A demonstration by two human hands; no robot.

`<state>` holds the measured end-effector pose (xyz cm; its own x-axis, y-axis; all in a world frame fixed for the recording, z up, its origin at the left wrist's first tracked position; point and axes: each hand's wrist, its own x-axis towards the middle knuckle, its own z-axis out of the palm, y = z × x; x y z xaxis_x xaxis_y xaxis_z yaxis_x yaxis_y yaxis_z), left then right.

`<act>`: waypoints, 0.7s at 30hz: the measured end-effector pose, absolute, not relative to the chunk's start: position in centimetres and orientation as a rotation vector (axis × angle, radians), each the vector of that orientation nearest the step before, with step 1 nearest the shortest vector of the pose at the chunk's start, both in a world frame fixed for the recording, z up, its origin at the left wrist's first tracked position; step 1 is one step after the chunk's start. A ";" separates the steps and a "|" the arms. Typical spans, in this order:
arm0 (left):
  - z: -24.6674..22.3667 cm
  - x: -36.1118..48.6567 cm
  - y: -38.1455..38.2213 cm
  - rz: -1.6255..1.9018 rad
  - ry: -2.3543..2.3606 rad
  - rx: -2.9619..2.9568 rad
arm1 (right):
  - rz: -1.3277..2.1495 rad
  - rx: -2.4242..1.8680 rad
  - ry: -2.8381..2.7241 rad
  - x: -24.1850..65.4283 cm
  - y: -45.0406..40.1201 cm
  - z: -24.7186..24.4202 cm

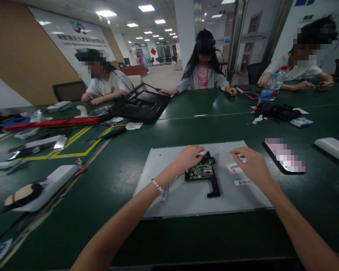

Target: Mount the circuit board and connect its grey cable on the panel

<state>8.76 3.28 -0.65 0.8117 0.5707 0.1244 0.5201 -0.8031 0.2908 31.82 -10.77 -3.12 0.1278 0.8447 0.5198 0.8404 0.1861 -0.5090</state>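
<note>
A flat grey panel (pixel 169 195) lies on the green table in front of me. On it rests a black bracket (pixel 214 188) around a green circuit board (pixel 199 171). My left hand (pixel 190 156) is at the top left of the board, fingers closed near a small white piece (pixel 201 153); whether it grips this piece is hard to tell. Over the panel's right part, my right hand (pixel 248 163) pinches a thin, pale, translucent strip (pixel 225 150). Two white labels show beside it on the panel, and a pale cable (pixel 169 187) runs under my left wrist.
A phone (pixel 284 158) and a white case (pixel 335 150) lie to the right. Further off are a black frame (pixel 142 105), bottles (pixel 268 88) and a black bundle (pixel 277 111). Tools and cables (pixel 48 122) cover the left side. Three people sit across the table.
</note>
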 end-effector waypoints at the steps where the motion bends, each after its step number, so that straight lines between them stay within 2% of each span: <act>1: -0.5 8.3 3.3 0.327 0.850 2.742 | 0.008 -1.604 -1.676 31.8 -10.8 -3.1; 9: 1.6 3.1 1.9 0.569 1.008 2.563 | 0.021 -1.458 -1.733 31.1 -11.0 -2.9; 21: 1.1 -3.4 1.0 0.474 1.122 2.391 | -0.139 -1.337 -1.838 28.7 -11.7 -2.7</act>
<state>-3.41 1.04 1.12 0.6089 0.7850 0.1136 0.6285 -0.5649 0.5346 28.72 -11.73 -2.73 -0.0802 0.7353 0.6730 0.8279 0.4252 -0.3659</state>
